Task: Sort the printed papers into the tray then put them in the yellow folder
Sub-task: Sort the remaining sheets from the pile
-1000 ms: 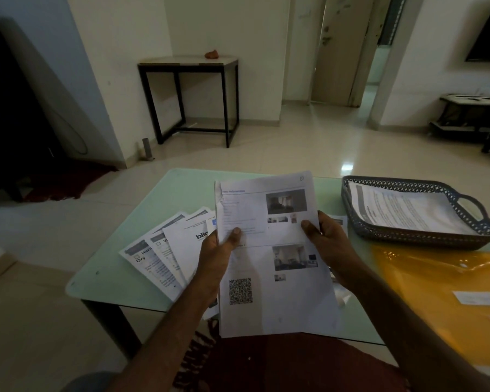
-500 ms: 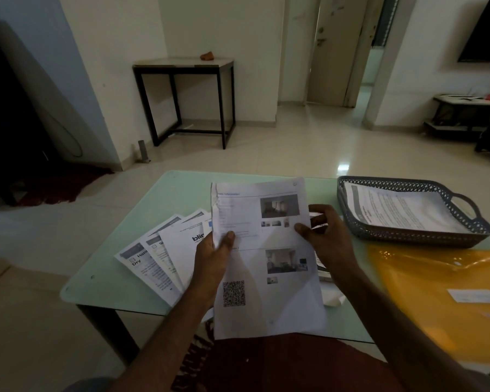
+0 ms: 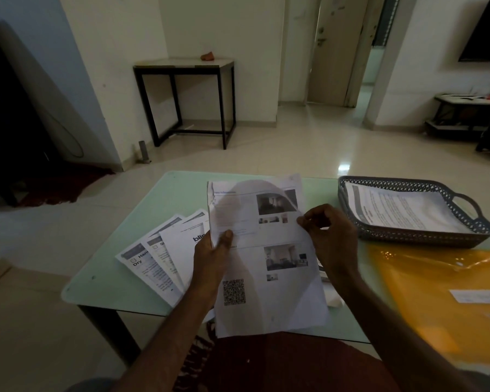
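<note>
1. A dark red rug (image 3: 280, 363) lies on the floor under the near edge of the bench (image 3: 102, 278), and two bare forearms reach over it.
2. The left hand (image 3: 212, 258) pinches a printed sheet (image 3: 269, 301) at its left edge, thumb on the front and fingers behind.
3. The right hand (image 3: 331, 236) has its fingers curled and nips the same sheet's right edge between thumb and fingertips.
4. The sheet is held tilted above the bench, its lower edge hanging past the near rim. It shows a QR code at lower left and two dark photos on the right. Its upper part is blurred.
5. Left of the left hand, a fan of papers (image 3: 159, 258) lies flat on the pale green bench. The sheets overlap, and their right side is hidden behind the hand and the held sheet.
6. On the right, the yellow folder (image 3: 425, 301) lies flat on the bench with a white label (image 3: 475, 296) on it.
7. Just beyond the folder stands the dark perforated tray (image 3: 419, 239), handle to the right, with printed pages (image 3: 402, 210) lying flat inside.
8. Farther off, a black-framed side table (image 3: 184, 66) stands by the wall with a small orange object (image 3: 207, 56) on top. A door (image 3: 334, 46) is to its right, and a low shelf (image 3: 464, 108) stands at the far right.
</note>
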Demonstrator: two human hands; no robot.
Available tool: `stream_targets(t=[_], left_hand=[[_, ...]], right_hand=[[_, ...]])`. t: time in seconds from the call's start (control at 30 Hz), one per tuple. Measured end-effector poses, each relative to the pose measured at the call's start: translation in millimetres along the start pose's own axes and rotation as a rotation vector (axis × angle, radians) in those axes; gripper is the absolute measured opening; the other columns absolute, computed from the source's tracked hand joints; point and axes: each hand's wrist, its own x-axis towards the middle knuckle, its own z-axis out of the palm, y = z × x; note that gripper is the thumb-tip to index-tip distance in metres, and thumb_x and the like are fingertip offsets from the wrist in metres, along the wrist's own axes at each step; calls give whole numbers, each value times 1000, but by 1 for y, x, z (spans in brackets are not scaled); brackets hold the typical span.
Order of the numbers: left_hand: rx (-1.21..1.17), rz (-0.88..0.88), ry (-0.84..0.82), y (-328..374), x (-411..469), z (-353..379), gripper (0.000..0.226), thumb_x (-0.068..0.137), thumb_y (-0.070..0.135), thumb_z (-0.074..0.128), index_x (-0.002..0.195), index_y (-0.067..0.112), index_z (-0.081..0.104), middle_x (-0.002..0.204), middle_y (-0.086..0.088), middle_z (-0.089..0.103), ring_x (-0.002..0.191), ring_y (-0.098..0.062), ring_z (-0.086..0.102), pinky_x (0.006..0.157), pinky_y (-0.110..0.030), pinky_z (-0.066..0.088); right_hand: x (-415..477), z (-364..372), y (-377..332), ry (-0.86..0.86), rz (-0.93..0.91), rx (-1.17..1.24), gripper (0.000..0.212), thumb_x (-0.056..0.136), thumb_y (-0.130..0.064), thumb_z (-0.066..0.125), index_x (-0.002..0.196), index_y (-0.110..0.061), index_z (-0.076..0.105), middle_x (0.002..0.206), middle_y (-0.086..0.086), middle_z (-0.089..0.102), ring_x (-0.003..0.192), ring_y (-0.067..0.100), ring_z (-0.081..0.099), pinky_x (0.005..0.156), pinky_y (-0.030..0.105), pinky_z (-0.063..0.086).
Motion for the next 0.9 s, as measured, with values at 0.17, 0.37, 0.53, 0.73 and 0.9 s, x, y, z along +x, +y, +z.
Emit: stream_targets(t=[0.17, 0.37, 0.53, 0.73, 0.9], left_hand=[[-36, -18, -8, 0, -1, -1, 29, 97, 39, 60, 118, 22, 66, 101, 7, 72, 90, -8, 68, 66, -18, 52], [-60, -14, -48, 2, -4, 4, 16, 99, 35, 57, 111, 32, 66, 103, 7, 72, 93, -9, 67, 70, -23, 54], [-147, -165, 4, 17, -8, 9, 49, 100, 60, 28, 105, 30, 66, 91, 2, 73, 79, -14, 70, 56, -22, 52], [-67, 6, -16, 8, -8, 5, 28, 95, 46, 57, 118, 30, 59, 105, 7, 70, 94, -12, 68, 64, -18, 53], [-85, 13, 0, 8, -7, 5, 29, 95, 34, 62, 123, 28, 56, 102, 18, 64, 91, 3, 60, 61, -5, 47]], right_hand=[[-7, 1, -23, -204, -285, -94, 21, 90, -43, 64, 102, -26, 63, 116, -7, 63, 108, 12, 54, 87, 37, 50], [-34, 18, -37, -547, -423, -229, 30, 94, -57, 51, 118, -44, 62, 155, -25, 35, 143, 10, 27, 110, 35, 27], [-36, 29, -34, -491, -444, -225, 23, 93, -39, 63, 115, -39, 66, 153, -16, 42, 138, 21, 32, 106, 45, 42], [-28, 23, -37, -506, -439, -218, 31, 93, -49, 50, 120, -41, 62, 151, -17, 45, 138, 16, 35, 108, 43, 37], [3, 0, -20, -66, -55, -110, 50, 85, -39, 77, 127, -26, 52, 134, 1, 49, 121, 18, 45, 95, 38, 44]])
